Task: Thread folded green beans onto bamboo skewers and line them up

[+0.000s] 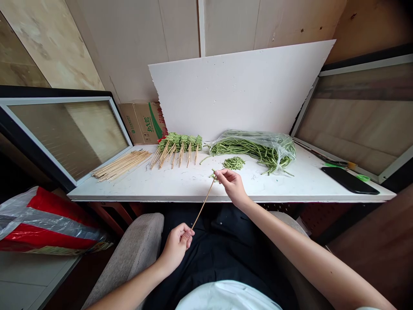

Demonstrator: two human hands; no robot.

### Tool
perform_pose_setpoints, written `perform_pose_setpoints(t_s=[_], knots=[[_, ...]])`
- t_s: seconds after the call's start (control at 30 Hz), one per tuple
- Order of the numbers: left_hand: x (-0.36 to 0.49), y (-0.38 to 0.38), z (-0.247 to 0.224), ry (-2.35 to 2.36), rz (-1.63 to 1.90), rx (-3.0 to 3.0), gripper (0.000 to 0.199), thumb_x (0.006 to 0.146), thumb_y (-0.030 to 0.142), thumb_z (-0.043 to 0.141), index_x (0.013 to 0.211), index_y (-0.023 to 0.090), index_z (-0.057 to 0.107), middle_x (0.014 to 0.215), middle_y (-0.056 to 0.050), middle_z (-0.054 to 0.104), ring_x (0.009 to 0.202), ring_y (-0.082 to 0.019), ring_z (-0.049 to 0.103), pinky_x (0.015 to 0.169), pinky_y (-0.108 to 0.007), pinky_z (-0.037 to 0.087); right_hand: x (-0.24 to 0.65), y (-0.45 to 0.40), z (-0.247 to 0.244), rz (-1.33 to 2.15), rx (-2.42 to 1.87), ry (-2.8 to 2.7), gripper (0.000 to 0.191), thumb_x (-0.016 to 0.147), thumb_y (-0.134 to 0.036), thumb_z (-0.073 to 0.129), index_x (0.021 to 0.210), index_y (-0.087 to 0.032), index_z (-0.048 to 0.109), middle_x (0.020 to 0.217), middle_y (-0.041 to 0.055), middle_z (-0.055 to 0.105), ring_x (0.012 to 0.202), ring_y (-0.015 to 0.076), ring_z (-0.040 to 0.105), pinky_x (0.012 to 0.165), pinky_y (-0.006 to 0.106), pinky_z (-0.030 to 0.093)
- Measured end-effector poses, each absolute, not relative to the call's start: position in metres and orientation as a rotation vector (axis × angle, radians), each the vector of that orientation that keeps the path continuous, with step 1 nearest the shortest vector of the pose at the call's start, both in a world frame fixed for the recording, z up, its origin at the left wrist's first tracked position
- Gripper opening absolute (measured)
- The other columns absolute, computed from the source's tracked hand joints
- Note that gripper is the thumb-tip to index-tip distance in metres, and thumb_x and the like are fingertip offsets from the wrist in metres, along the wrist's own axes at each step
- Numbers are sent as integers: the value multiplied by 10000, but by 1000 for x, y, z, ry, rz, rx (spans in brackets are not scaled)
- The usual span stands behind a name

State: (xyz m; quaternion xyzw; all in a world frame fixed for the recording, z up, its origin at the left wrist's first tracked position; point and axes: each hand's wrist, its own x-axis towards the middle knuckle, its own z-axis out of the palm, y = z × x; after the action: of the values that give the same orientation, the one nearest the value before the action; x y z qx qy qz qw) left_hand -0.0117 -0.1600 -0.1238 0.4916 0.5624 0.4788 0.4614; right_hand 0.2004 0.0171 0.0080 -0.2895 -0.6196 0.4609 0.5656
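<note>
My left hand (178, 243), low over my lap, pinches the lower end of a thin bamboo skewer (203, 204). The skewer slants up to the right toward my right hand (230, 184), whose thumb and fingers close on a small piece of green bean (213, 172) at its upper tip. How far the skewer runs into the bean is too small to tell. Just beyond my right hand lies a small heap of cut bean pieces (234, 163). Long green beans (245, 147) lie behind it, partly in a clear plastic bag (285, 146).
Filled bean skewers (180, 144) are stacked at the back left, beside a pile of bare skewers (122, 165). A cardboard box (138, 122) stands behind. A black phone (350, 180) lies at the right of the white table (155, 189). A white board (238, 90) leans at the back.
</note>
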Motion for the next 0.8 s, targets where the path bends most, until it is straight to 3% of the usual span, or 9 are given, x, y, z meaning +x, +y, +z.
perform_pose_setpoints(t_s=[0.53, 0.8], knots=[[-13, -153, -114, 1443, 1309, 1306, 422, 986, 575, 590, 843, 179, 604, 592, 23, 531, 560, -128, 464, 571, -252, 358, 215, 20, 29, 1105, -670, -1416, 363, 730, -559, 917, 787, -218, 805, 829, 55, 754, 760, 189, 641, 711, 327, 532], [-13, -153, -113, 1398, 1312, 1263, 453, 958, 617, 618, 825, 184, 604, 570, 33, 517, 530, -122, 435, 545, -240, 328, 208, 8, 29, 1108, -647, -1390, 344, 767, -552, 896, 799, -222, 806, 834, 48, 742, 789, 194, 647, 752, 342, 550]])
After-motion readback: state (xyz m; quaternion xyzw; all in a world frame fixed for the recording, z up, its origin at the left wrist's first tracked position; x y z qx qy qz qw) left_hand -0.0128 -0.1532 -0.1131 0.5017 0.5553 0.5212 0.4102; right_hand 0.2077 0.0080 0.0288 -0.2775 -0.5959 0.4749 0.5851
